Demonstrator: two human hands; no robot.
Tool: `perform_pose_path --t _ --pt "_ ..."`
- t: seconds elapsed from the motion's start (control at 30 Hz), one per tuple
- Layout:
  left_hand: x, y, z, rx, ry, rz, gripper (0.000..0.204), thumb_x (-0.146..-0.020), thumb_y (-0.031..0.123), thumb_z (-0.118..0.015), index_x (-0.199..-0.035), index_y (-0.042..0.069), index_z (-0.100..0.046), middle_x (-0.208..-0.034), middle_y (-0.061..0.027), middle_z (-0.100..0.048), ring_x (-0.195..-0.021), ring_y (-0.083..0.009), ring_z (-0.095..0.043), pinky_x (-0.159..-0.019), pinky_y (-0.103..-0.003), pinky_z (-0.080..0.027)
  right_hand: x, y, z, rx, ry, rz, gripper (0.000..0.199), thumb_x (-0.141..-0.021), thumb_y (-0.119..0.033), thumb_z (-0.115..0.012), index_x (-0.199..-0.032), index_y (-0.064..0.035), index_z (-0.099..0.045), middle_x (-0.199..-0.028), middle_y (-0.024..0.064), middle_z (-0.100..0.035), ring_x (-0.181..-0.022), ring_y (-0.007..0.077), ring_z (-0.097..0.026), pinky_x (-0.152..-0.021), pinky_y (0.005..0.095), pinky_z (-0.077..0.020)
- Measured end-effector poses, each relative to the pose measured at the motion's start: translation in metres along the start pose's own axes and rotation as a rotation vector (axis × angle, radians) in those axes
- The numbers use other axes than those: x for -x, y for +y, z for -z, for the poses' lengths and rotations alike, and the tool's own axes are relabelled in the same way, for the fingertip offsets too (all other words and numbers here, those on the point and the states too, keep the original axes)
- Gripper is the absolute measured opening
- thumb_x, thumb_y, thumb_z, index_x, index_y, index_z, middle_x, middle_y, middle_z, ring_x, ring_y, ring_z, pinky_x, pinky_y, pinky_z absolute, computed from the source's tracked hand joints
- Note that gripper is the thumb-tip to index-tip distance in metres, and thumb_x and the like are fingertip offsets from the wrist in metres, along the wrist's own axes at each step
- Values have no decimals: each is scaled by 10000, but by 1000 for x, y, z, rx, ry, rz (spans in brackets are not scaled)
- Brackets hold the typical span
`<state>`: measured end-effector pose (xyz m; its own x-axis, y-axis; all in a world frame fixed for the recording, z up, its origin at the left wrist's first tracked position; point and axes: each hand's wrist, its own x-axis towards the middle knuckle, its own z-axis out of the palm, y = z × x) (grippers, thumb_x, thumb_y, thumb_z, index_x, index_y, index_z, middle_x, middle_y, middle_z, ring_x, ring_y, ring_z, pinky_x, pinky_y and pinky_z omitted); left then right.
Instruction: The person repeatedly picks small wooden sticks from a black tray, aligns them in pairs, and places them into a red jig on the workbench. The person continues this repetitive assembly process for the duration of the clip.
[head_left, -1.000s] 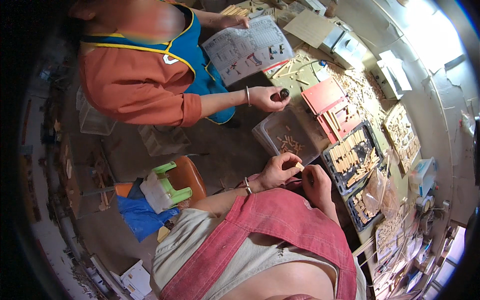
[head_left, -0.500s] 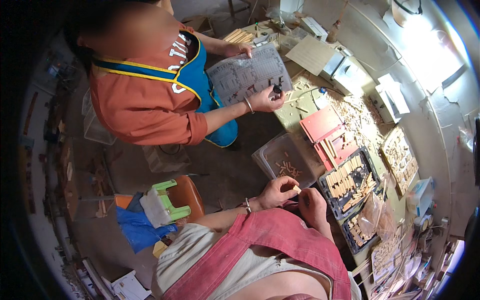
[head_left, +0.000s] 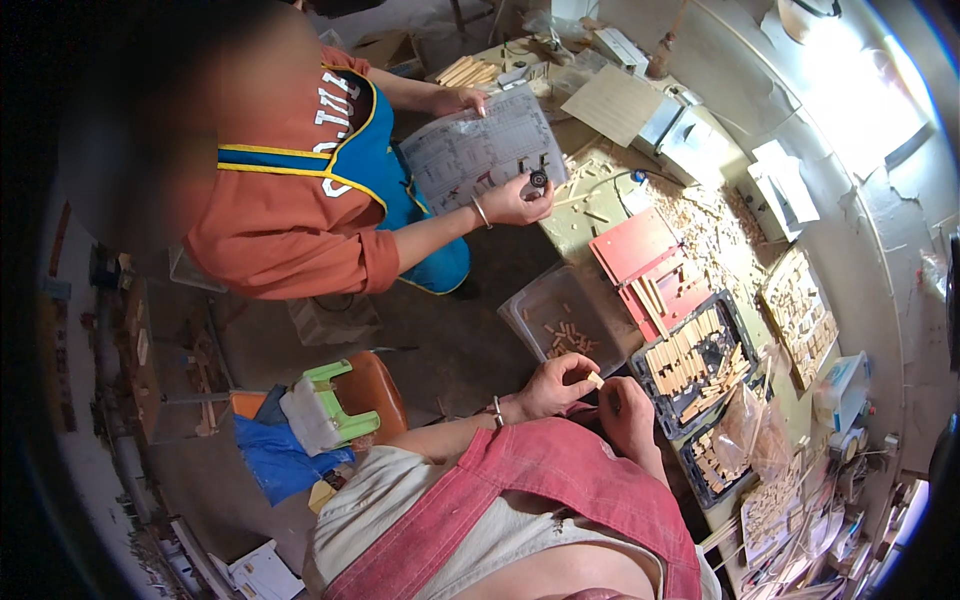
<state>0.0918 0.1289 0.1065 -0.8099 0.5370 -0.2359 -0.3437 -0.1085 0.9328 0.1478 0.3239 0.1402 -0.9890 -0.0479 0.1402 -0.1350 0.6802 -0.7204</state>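
My left hand (head_left: pixel 555 387) pinches a small pale wooden piece (head_left: pixel 595 380) between thumb and fingertips, in front of my red apron (head_left: pixel 560 455). Close beside it, my right hand (head_left: pixel 628 412) is curled closed, and whatever its fingers may hold is hidden. Just beyond both hands stands a clear plastic bin (head_left: pixel 525 320) with several small wooden pieces (head_left: pixel 570 340) in it. To the right of my hands, a black tray (head_left: pixel 742 318) on the workbench holds rows of wooden strips (head_left: pixel 690 350).
A co-worker in a blue apron (head_left: pixel 375 150) stands at far left, holding a printed sheet (head_left: pixel 470 150) and a small round black object (head_left: pixel 539 179). A red fixture (head_left: pixel 635 245), a wood-piece board (head_left: pixel 800 320) and sawdust lie on the bench. A green-and-white stool (head_left: pixel 335 415) stands left.
The co-worker has leaned and shifted left, the sheet and black object moving slightly with them. My hands keep nearly the same place and hold.
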Motion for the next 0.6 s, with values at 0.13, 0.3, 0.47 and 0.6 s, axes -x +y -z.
perform_pose_path --t 0.13,0.3,0.47,0.6 --pt "-2 -8 -9 39 -6 10 249 -1051 117 -727 -1267 8 -671 -1146 -44 -739 -1051 -100 -690 -925 -294 -571 1 1 9 -40 -36 -83 170 -859 1 -754 -992 -51 -663 -918 136 -674 -842 350 -700 -715 421 -566" --pt "-20 0 -31 -86 -37 32 241 -1047 109 -731 -1264 20 -673 -1128 -30 -729 -1045 -99 -683 -875 -280 -584 5 25 20 -49 119 4 190 -842 -1 -762 -999 -59 -671 -964 154 -656 -871 369 -687 -725 434 -566" --pt "-29 -1 -51 83 -32 159 204 -1057 80 -708 -1244 16 -658 -1110 -32 -735 -1028 -97 -695 -903 -282 -590 6 33 41 -62 106 -14 144 -856 -16 -752 -970 -64 -680 -918 133 -632 -842 359 -664 -702 443 -547" --pt "-46 -5 -74 36 -79 152 195 -1050 72 -711 -1231 15 -667 -1064 -30 -733 -974 -75 -687 -856 -263 -579 17 53 54 -66 100 -98 156 -851 -22 -765 -979 -73 -692 -933 125 -651 -838 350 -688 -698 431 -561"
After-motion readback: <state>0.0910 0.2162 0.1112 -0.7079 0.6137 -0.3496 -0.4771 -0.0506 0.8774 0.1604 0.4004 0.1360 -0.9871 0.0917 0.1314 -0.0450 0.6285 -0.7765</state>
